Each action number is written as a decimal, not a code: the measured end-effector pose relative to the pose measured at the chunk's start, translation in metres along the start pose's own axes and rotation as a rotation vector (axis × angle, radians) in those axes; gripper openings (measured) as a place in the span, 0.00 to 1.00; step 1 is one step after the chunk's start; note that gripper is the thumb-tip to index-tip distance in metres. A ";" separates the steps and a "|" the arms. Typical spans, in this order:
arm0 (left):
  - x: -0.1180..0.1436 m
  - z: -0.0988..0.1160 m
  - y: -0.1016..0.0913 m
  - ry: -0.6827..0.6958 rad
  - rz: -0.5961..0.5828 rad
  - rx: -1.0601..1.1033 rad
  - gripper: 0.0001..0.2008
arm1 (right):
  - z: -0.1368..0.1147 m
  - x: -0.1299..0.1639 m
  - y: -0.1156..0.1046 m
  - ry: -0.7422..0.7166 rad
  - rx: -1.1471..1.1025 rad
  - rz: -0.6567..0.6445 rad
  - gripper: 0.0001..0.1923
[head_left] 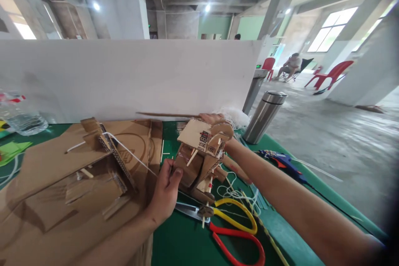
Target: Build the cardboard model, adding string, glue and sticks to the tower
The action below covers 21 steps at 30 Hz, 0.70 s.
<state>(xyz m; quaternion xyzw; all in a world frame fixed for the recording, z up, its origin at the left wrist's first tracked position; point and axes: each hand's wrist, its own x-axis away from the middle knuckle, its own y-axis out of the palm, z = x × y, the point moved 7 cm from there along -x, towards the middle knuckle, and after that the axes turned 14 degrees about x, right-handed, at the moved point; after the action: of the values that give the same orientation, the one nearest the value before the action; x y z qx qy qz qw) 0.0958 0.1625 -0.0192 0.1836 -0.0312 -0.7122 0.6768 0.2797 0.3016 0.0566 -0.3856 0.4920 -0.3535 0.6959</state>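
Note:
A small cardboard model [195, 133] with round discs and thin wooden sticks stands on the green tabletop. My left hand [166, 187] is closed at its left side, thumb and fingers gripping the cardboard edge. White string [131, 153] runs from a larger cardboard structure [96, 174] on the left toward this hand. Behind the model, my right hand [213, 118] is closed around the end of a thin brown stick [168, 114], its fingers partly hidden. Scissors [237, 228] with one yellow and one red handle lie just below the model.
A steel flask [264, 116] stands at the back right, near a blue glue gun [285, 164]. Loose white string [238, 193] lies right of the model. A plastic bottle [23, 118] is at far left. A white panel [124, 79] borders the table's back.

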 end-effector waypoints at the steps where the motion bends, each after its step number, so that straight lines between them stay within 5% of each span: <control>1: 0.000 0.000 0.000 0.000 -0.001 -0.004 0.10 | 0.006 -0.006 -0.004 0.042 -0.001 0.024 0.15; 6: 0.001 0.001 0.001 0.011 -0.023 -0.035 0.10 | 0.036 -0.020 -0.032 0.261 -0.030 0.184 0.17; 12: 0.005 0.006 0.005 0.081 -0.101 -0.188 0.09 | 0.053 -0.006 -0.067 0.322 -0.135 0.360 0.19; 17: 0.018 0.019 0.013 0.239 -0.272 -0.286 0.08 | 0.047 0.005 -0.083 0.273 -0.190 0.610 0.16; 21: 0.035 0.033 0.026 0.438 -0.470 -0.386 0.18 | 0.033 0.008 -0.082 0.185 -0.179 0.735 0.13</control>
<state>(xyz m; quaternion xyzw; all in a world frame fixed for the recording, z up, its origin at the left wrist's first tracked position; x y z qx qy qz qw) 0.1095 0.1192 0.0112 0.2028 0.2921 -0.7848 0.5076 0.3041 0.2638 0.1327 -0.2095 0.6869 -0.0695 0.6925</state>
